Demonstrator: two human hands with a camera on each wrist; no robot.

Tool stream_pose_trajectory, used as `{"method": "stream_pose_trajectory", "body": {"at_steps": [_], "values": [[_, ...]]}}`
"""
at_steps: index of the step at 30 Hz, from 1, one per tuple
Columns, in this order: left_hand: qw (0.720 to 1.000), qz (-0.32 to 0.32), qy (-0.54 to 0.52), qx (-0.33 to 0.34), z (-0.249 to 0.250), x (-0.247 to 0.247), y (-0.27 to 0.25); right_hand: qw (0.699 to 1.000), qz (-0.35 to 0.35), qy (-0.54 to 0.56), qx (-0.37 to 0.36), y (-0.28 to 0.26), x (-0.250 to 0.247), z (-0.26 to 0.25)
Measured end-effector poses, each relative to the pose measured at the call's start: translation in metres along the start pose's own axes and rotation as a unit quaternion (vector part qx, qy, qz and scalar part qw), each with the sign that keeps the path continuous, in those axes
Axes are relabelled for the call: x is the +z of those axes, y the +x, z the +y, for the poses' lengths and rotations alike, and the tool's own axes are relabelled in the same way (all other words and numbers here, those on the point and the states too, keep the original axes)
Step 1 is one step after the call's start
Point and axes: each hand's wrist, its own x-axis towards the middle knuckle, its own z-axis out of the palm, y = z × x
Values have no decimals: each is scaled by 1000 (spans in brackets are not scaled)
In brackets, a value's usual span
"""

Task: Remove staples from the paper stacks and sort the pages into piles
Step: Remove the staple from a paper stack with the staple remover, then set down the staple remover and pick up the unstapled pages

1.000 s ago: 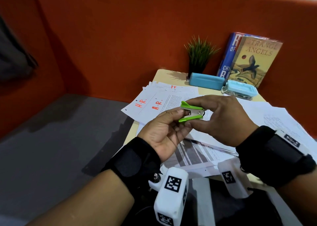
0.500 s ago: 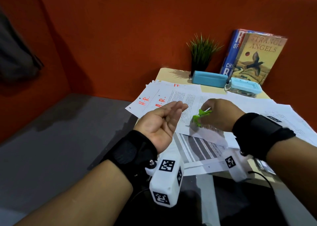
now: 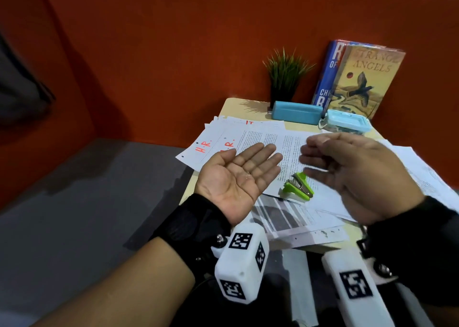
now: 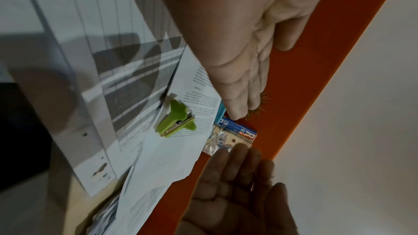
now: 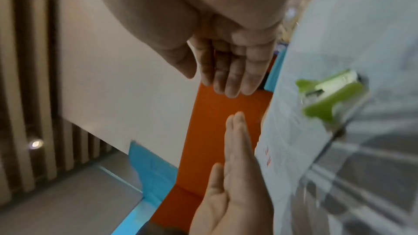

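Cupping upward, the flat left hand (image 3: 239,177) seemingly cradles a tiny pulled metal staple (image 3: 248,173); the loosely curled, empty right hand (image 3: 352,170) hovers over the green plastic staple remover (image 3: 298,186).

Both hands empty, staple remover lying on paper

R hand (image 5: 230,60) at top, fingers straight & together, holding nothing. L hand (image 5: 235,181) below, flat, edge-on, fingers straight, pointing up toward R fingertips w/ a gap between. Green staple remover (image 5: 330,96) rests on printed pages (image 5: 294,131) at right, apart from both hands. Orange wall (image 5: 210,131) behind.
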Motion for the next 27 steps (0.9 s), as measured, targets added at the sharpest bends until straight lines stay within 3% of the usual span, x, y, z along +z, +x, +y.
{"method": "stream_pose_trajectory", "body": {"at_steps": [2, 4, 7, 10, 13, 17, 21, 25, 26, 27], "values": [[1000, 1, 9, -7, -2, 1, 0, 999, -35, -15, -23, -9, 6, 3], [1000, 1, 21, -8, -4, 3, -1, 975, -51, -165, -137, -13, 11, 7], [999, -6, 37, -3, -6, 8, -4, 873, -100, -384, -282, -10, 17, 8], [998, -10, 63, 2, -11, 16, -8, 803, -168, -475, -318, -1, 22, 3], [996, -22, 80, 14, -15, 21, -10, 753, -207, -526, -336, 5, 26, -1], [995, -32, 96, 4, -16, 20, -9, 734, -230, -545, -333, 10, 28, -4], [994, -32, 101, -4, -16, 19, -9, 752, -234, -519, -332, 13, 26, -5], [996, -6, 87, -5, -12, 14, -4, 709, -234, -571, -341, 12, 28, 7], [996, -5, 88, -8, -12, 14, -5, 711, -231, -573, -337, 12, 27, 10], [996, -11, 89, -15, -12, 14, -6, 735, -228, -556, -315, 14, 25, 11]]}}
